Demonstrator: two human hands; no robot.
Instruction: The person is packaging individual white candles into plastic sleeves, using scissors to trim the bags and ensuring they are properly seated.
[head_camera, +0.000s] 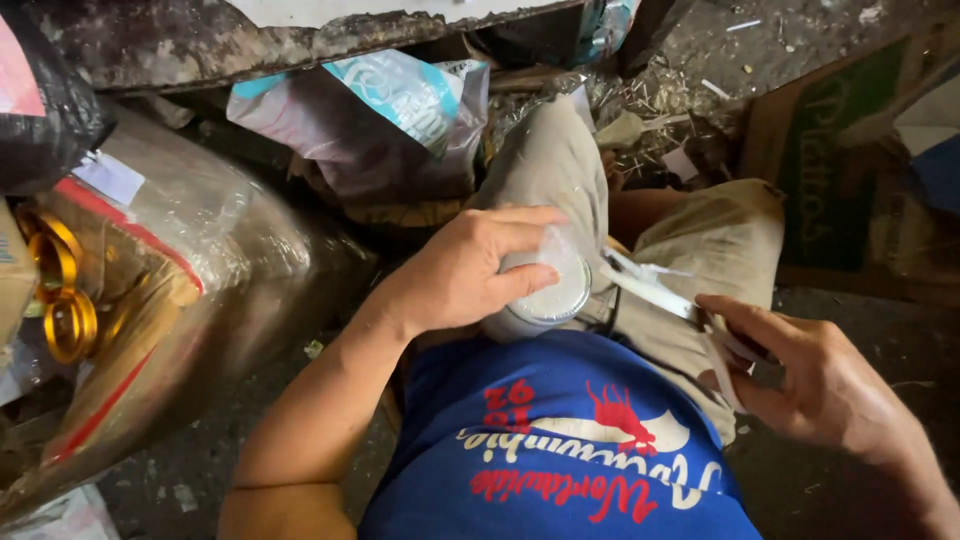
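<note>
The left hand (470, 265) is wrapped around a small clear plastic cup (545, 295), fingers curled over its far side and thumb pressed along the near rim, holding it against the lap just above the blue shirt (560, 440). The cup's round mouth faces up and looks pale and cloudy; I cannot tell whether that is a film seal or something inside. Over on the other side, the right hand (810, 385) pinches a thin white plastic strip (655, 290), fingers closed on its near end. The strip runs from those fingers up toward the cup's rim, and it seems to meet the rim there, though the join is blurred.

Judging by that, the work looks mid-way: the strip appears partly pulled away and is not yet free of the cup, and the cup's mouth looks covered.

The hands are apart, each clamped on its own thing. The knees in beige trousers (560, 160) frame the cup. To the left sits a big clear plastic bag (200, 270) with gold rings (60, 300) beside it, a crumpled printed bag (390, 110) ahead, and a cardboard box (830, 170) on the right.
</note>
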